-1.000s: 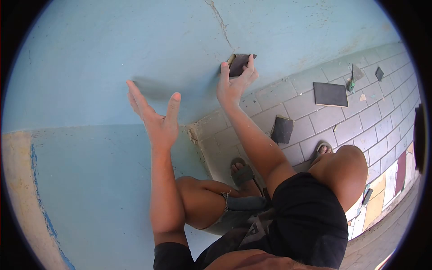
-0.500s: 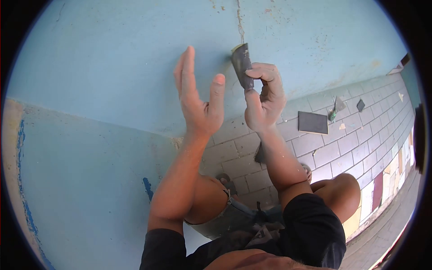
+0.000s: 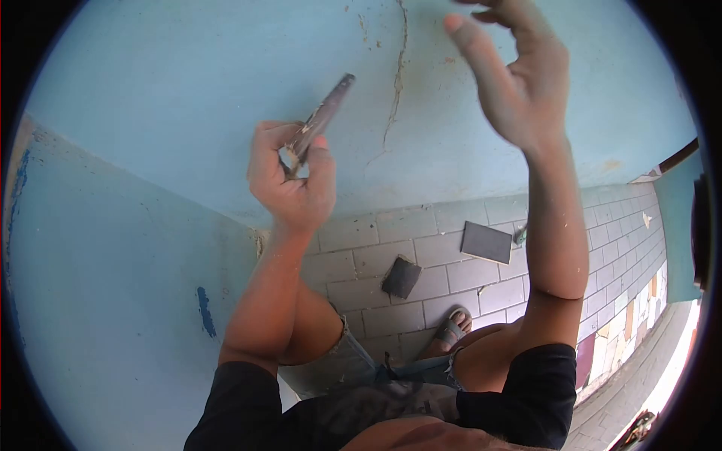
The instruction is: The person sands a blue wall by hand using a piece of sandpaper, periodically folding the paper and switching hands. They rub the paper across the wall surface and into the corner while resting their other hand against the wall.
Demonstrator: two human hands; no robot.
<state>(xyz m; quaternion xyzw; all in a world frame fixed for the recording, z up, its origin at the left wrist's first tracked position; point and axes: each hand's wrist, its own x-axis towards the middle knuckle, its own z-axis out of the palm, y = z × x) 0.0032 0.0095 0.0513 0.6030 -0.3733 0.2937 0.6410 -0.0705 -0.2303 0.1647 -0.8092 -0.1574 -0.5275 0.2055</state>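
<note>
My left hand (image 3: 292,177) pinches a dark, folded piece, which looks like sandpaper (image 3: 325,116), between thumb and fingers in front of the light blue wall (image 3: 188,75). The piece tilts up to the right, and pale dust marks it. My right hand (image 3: 519,75) is raised at the upper right near the wall, its thumb and fingers apart, holding nothing. Between the two hands a jagged crack (image 3: 397,83) runs down the wall.
On the grey tiled floor (image 3: 331,267) lie a dark square sheet (image 3: 401,277) and a dark rectangular sheet (image 3: 486,243). A green-handled tool (image 3: 520,236) is partly hidden by my right arm. A sandalled foot (image 3: 454,328) rests below them.
The dark piece has passed from my right hand to my left hand. My right hand has moved up and right and opened; my left has moved down and left. The view has shifted.
</note>
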